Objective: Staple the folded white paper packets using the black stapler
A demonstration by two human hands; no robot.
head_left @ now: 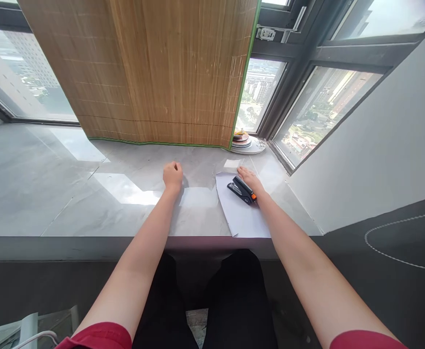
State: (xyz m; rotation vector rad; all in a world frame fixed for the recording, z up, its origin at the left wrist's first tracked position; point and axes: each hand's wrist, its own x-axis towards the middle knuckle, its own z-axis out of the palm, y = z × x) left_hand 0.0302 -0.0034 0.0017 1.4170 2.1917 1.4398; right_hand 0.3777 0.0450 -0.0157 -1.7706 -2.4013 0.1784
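My left hand (173,175) is curled into a fist on the pale stone windowsill (88,203), and I see nothing sticking out of it. To its right, a sheet of white paper (244,220) lies near the sill's front edge. A black stapler (242,189) with an orange tip rests on this paper, its two arms spread apart. My right hand (250,178) lies flat with fingers stretched forward, over the paper's far right corner and close beside the stapler. Part of the paper is hidden under my right forearm.
A bamboo blind (168,77) with green edging hangs down to the sill ahead. Behind its right corner stands a stack of plates (246,144). Window frames (288,92) and a white wall (372,140) close off the right. A beaded cord (386,225) hangs at far right.
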